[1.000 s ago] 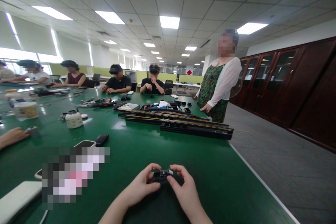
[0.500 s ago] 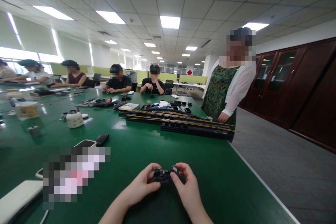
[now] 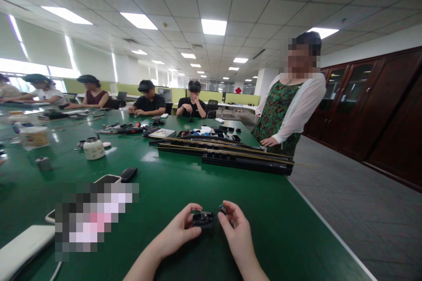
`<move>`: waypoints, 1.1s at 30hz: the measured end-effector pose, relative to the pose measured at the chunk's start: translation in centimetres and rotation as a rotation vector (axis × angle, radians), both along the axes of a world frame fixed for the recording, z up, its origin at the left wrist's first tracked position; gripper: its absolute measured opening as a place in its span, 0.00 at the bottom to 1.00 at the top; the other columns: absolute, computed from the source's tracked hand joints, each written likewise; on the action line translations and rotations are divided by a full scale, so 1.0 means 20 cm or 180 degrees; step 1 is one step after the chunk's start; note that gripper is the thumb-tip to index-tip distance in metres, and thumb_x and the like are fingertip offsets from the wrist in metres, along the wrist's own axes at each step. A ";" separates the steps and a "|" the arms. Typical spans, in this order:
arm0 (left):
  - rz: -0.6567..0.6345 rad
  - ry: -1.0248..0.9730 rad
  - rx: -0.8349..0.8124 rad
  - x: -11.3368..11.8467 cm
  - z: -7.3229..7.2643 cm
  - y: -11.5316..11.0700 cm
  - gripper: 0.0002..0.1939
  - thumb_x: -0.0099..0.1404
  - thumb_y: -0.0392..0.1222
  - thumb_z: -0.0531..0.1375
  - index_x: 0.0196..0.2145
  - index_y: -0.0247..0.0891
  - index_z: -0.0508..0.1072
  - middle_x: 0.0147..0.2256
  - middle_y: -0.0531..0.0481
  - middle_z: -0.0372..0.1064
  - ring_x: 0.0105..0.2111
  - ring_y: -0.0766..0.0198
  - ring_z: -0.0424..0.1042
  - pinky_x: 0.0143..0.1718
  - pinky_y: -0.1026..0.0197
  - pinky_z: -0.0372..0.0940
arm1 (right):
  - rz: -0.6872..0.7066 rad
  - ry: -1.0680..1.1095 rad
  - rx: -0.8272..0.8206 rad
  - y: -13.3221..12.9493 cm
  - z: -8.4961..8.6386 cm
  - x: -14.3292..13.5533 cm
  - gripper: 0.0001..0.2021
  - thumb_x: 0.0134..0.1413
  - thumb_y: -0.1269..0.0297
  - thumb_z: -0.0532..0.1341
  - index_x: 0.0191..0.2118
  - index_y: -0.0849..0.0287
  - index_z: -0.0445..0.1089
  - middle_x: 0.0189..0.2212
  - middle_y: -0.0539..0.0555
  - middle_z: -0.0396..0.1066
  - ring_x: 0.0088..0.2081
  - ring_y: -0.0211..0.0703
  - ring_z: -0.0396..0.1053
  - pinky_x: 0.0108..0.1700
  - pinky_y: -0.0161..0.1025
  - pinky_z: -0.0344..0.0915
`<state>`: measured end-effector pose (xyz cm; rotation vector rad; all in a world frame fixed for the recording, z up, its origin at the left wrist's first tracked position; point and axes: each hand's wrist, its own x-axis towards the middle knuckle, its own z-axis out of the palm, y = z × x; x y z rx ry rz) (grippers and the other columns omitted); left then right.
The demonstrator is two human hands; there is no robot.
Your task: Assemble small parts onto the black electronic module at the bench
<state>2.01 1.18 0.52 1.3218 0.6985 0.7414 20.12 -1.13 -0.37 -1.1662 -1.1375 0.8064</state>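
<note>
Near the front of the green table (image 3: 158, 193), my left hand (image 3: 180, 231) is closed on a small black part (image 3: 203, 219), gripping its left end between thumb and fingers. Just to the right, my right hand (image 3: 236, 225) pinches a smaller dark piece (image 3: 222, 208) between thumb and fingertips. A narrow gap separates the two pieces. Fine details of both are too small to tell.
Long black rails (image 3: 247, 164) with thin yellowish rods lie beyond my hands. At left are a phone, a white device (image 3: 24, 250), a black object (image 3: 128, 174) and a white jar (image 3: 94, 149). A person (image 3: 280, 109) stands at the table's right edge; others sit behind.
My right hand has moved slightly up and right, bringing its small piece away from the black part. The standing person has leaned over, one hand now farther left by the rails.
</note>
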 end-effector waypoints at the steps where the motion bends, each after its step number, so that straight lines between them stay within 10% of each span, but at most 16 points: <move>1: 0.0000 0.0001 -0.0001 0.00 0.00 0.00 0.22 0.51 0.36 0.60 0.43 0.41 0.56 0.35 0.52 0.67 0.32 0.68 0.64 0.32 0.65 0.53 | 0.0016 0.0074 -0.0008 0.00 0.00 0.00 0.17 0.42 0.60 0.63 0.40 0.60 0.68 0.38 0.59 0.72 0.42 0.50 0.69 0.44 0.45 0.64; 33: -0.0002 0.0094 0.0028 0.00 0.03 -0.01 0.22 0.50 0.37 0.61 0.42 0.40 0.57 0.36 0.51 0.68 0.33 0.67 0.65 0.33 0.65 0.53 | 0.0064 0.0941 -0.0406 0.01 0.02 0.00 0.19 0.37 0.56 0.66 0.37 0.61 0.70 0.36 0.57 0.74 0.40 0.48 0.71 0.45 0.44 0.65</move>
